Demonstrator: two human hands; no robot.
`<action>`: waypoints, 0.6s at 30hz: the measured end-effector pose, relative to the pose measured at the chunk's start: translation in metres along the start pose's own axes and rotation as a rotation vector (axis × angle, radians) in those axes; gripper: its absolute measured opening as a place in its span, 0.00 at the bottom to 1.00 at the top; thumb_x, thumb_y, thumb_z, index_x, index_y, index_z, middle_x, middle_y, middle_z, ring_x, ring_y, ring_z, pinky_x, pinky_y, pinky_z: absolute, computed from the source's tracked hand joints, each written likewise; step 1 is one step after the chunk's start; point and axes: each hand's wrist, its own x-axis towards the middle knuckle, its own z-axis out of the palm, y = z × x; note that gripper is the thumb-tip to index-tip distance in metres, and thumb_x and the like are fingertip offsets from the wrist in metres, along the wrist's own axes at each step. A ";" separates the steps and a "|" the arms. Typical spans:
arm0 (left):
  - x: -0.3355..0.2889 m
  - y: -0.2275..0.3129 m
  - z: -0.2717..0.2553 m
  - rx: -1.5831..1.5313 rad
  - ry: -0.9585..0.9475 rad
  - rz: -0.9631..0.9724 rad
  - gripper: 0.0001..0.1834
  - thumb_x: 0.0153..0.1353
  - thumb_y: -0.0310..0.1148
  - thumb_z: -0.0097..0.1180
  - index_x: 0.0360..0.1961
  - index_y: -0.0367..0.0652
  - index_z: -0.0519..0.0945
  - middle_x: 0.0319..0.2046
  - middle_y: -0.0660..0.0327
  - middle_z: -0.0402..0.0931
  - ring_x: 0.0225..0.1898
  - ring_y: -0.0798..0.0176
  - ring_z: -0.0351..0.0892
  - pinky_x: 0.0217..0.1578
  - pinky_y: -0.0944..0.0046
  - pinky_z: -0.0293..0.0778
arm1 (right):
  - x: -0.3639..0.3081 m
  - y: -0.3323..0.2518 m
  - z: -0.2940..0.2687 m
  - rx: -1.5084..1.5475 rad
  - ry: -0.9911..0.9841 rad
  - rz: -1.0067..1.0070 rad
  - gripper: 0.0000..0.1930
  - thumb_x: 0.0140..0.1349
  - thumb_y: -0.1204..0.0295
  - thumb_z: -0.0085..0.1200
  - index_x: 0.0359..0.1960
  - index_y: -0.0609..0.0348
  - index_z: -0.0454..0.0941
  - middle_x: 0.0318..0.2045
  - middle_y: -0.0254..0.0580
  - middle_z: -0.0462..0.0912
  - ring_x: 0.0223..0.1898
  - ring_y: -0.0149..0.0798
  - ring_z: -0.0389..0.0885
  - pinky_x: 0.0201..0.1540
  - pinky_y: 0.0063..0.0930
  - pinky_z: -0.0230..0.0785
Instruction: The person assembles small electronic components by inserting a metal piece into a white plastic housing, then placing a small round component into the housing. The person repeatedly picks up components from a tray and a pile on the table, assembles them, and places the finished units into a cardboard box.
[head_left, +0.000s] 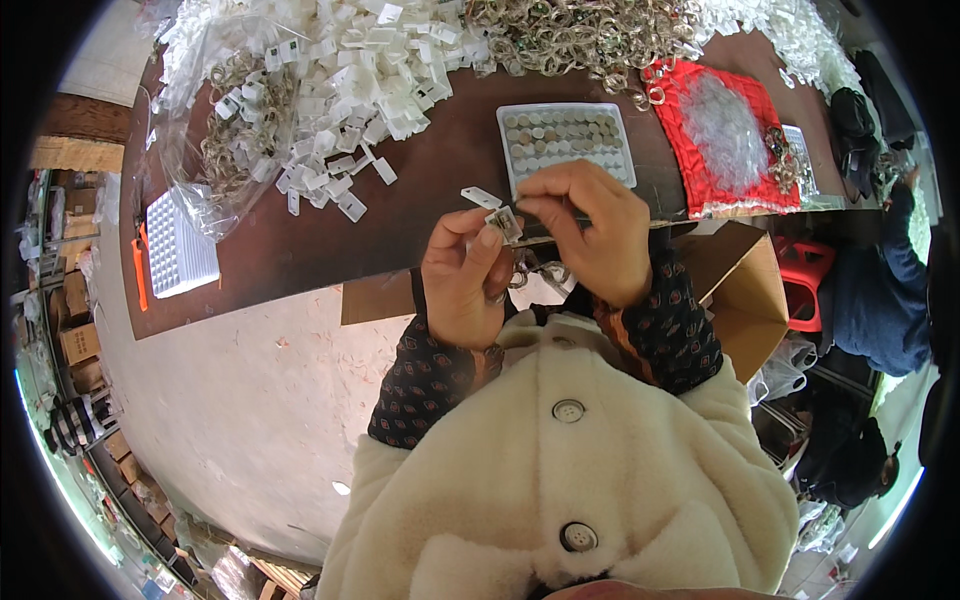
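My left hand (462,275) grips a small white plastic case (507,226) between thumb and fingers. Its flap (482,197) stands open, and something darker shows inside. Just to the right, my right hand (595,228) has thumb and forefinger pinched at the case's edge; whatever they hold is too small to make out. Shiny metal loops (537,270) hang below the hands, partly hidden. Beyond them on the table lies a white tray (567,106) with rows of small round discs (560,135), some greyish, some brownish.
White plastic cases (360,85) are heaped at the back left, beside a pile of metal loops (590,35). A clear bag (240,130) and a white grid tray (182,243) lie left. Right are a red cloth (690,130), a cardboard box (745,290), a red stool (800,275) and another person (880,300).
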 end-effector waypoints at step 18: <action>-0.020 0.000 0.007 -0.129 -0.086 -0.120 0.11 0.71 0.35 0.52 0.49 0.42 0.74 0.33 0.67 0.74 0.23 0.78 0.62 0.22 0.77 0.59 | -0.030 -0.030 -0.019 0.200 -0.067 -0.010 0.14 0.59 0.74 0.63 0.46 0.64 0.82 0.44 0.53 0.80 0.41 0.46 0.82 0.46 0.30 0.74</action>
